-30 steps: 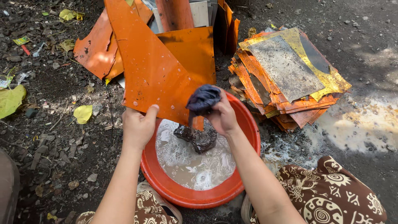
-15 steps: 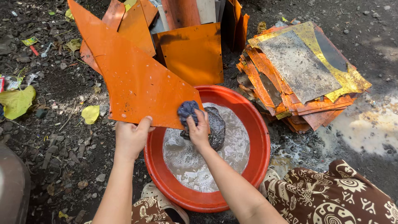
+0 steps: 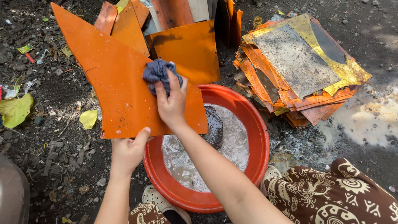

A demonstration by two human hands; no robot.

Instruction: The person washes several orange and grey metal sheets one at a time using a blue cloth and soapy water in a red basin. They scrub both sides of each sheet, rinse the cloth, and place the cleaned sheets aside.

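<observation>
**A:** what kind of place is this? doesn't look indoors

**B:** nope, outdoor work yard. Bare dirt ground with stones, litter and fallen leaves, sun patches, a muddy puddle. Stacks of orange sheet offcuts sit right on the soil, and there's a red wash basin of soapy water on the ground
</observation>
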